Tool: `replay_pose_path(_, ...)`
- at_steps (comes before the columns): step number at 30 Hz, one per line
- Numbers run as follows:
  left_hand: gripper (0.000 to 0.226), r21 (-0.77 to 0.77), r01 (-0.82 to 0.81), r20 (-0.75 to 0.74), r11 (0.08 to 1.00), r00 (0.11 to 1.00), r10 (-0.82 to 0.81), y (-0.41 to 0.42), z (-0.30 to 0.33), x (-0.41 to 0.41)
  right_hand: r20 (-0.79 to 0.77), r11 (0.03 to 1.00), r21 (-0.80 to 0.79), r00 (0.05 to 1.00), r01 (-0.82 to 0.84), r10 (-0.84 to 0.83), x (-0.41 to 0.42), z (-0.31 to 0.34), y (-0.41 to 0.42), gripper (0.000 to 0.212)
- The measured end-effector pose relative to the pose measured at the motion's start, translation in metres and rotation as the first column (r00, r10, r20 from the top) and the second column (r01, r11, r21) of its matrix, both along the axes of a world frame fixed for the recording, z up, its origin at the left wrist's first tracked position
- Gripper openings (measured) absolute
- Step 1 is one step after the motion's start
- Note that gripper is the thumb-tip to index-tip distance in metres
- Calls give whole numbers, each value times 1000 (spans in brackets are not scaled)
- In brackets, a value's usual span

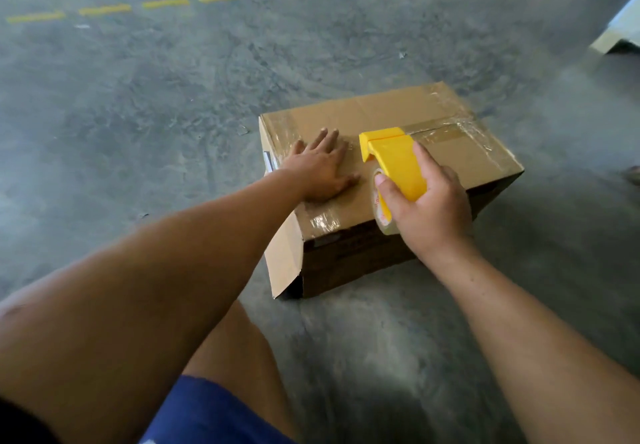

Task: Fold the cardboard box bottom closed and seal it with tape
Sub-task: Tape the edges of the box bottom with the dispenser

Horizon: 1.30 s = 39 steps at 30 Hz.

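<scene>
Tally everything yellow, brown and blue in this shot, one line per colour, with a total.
Yellow: 2, the tape dispenser gripped by the right hand, and the dashed line on the floor
Brown: 1, the cardboard box under the flat left hand
Blue: 1, the shorts
Total: 4

- The brown corrugated cardboard box has a matt, papery face, creased in places.
- Strips of clear glossy tape across its top look wrinkled and catch the light.
- The yellow plastic tape dispenser is smooth with a dull sheen.
- Its roll of transparent tape looks shiny.
- The grey concrete floor is rough, mottled and matt.
- The dashed yellow painted line looks flat and worn.
</scene>
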<state>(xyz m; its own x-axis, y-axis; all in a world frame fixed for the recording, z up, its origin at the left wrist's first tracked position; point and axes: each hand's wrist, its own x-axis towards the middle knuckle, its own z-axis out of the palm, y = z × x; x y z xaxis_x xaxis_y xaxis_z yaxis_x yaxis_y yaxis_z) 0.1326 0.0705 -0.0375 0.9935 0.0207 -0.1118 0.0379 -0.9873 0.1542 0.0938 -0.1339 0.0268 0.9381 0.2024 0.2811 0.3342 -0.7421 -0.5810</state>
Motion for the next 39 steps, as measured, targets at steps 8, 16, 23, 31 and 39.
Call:
replay_pose_path(8, 82, -70, 82, 40, 994, 996, -79, -80, 4, 82, -100, 996, -25, 992, -82, 79, 131, 5, -73, 53)
replay_pose_path(16, 83, -74, 122, 120, 990, 986, -113, -183, 8, 165, -40, 999, 17, 999, -31, 32, 255, -18, -213, 64)
replay_pose_path(23, 96, 28, 70, 62, 997, 996, -71, -237, -8, 203, -149, 963, -268, 989, -32, -9, 326, -122, -272, 65)
replay_pose_path(31, 96, 79, 79, 46, 994, 995, -83, -236, -15, 208, -325, 819, -517, 942, -251, 83, 338, -248, -305, 82)
replay_pose_path(39, 97, 92, 100, 13, 991, 995, -102, -238, -15, 210, -347, 669, -660, 929, -342, 132, 337, -301, -313, 83)
